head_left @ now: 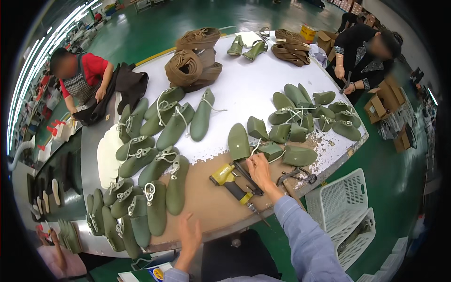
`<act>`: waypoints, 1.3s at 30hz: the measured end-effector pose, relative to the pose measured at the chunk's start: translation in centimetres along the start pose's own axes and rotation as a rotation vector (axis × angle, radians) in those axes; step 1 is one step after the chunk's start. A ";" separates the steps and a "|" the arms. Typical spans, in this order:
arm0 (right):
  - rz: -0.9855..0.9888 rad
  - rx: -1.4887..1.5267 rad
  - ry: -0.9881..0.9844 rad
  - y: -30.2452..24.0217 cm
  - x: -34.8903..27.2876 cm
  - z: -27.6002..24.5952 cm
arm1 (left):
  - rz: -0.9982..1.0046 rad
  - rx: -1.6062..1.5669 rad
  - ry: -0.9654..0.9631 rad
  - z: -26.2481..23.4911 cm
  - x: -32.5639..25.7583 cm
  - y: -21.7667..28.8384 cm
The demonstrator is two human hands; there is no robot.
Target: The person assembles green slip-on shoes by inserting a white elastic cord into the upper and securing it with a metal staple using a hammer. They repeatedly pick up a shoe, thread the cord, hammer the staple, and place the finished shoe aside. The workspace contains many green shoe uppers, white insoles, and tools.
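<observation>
Many green lasts with white cords crowd the left of the table. At its near edge the left hand is open. A nail gun lies just left of the right hand, whose fingers bend beside a corded last; whether they grip it, I cannot tell. Further right are pincers, then white crates.

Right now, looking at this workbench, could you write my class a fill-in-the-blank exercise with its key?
1. The left hand holds ____.
2. The shoe lasts by the right hand are coloured ____.
3. The air tool lies to the ____ of the right hand.
4. The plastic crates beside the table are coloured ____.

Missing words: nothing; green; left; white.
</observation>
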State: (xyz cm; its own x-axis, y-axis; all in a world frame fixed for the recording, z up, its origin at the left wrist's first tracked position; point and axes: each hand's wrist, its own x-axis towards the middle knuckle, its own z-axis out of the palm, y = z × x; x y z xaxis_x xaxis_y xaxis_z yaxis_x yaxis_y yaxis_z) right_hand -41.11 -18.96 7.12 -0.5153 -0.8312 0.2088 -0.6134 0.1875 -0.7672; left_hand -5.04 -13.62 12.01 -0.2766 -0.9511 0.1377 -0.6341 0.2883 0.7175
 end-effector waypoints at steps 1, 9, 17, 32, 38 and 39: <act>-0.032 -0.039 0.077 -1.7 0.0 -0.3 | -0.059 -0.031 -0.037 -0.1 -1.1 0.4; 0.310 -0.538 -0.226 3.9 -2.2 -2.1 | -0.147 -0.140 -0.176 -0.4 -4.7 3.0; 0.165 -0.539 -0.364 0.1 1.5 -1.4 | -0.200 -0.176 -0.217 -0.8 -8.7 1.7; -0.452 0.076 -0.072 -20.0 3.9 -9.7 | -0.244 -0.326 -0.099 -3.8 -5.8 5.2; -0.463 0.388 -0.452 -28.0 -8.2 -8.3 | 0.070 -0.177 0.037 -6.0 0.6 9.9; -0.355 0.415 -0.492 -27.3 -9.4 -7.5 | 0.040 -0.204 -0.025 -6.4 1.0 9.8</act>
State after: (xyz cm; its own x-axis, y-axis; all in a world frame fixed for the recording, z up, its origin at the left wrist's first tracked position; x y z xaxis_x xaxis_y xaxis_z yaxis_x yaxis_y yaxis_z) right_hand -24.02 -12.36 30.59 0.0600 -0.9621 0.2659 -0.3659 -0.2690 -0.8909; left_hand -6.88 -12.43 23.51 -0.3182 -0.9355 0.1538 -0.4637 0.2951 0.8354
